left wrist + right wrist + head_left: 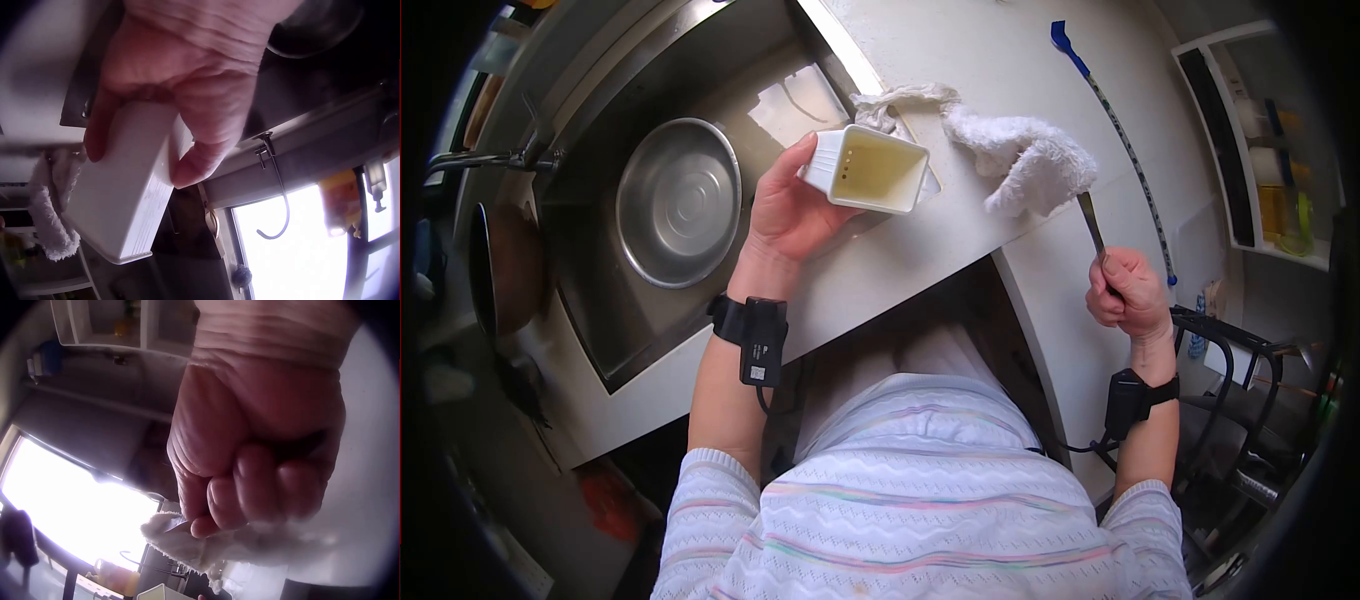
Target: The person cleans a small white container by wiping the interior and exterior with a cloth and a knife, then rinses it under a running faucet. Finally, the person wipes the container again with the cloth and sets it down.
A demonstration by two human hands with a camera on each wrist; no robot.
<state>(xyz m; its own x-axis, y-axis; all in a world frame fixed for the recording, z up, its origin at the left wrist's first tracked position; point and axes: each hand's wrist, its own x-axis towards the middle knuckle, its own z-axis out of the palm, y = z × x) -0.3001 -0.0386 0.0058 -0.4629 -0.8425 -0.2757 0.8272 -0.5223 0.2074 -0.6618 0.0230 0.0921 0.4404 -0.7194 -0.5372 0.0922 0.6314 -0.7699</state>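
My left hand [785, 205] holds a white rectangular plastic container [878, 168] over the sink's edge, its open mouth facing me. The inside looks yellowish, with several small dark holes in one wall. In the left wrist view, thumb and fingers clasp the container's [119, 181] lower end from opposite sides. My right hand [1132, 292] grips a slim dark handle [1092, 225] in a fist. The handle's far end meets a fluffy white cloth [1030, 160], which hides whatever lies beyond. Behind the fist, the cloth [181, 540] shows in the right wrist view too.
On the left, a steel basin [680, 203] sits in the sink [590, 300], below a faucet [485, 160]. A long thin strip with blue ends [1122, 130] lies on the white counter [990, 40]. Shelves [1270, 150] and a dark metal rack [1230, 360] stand at right.
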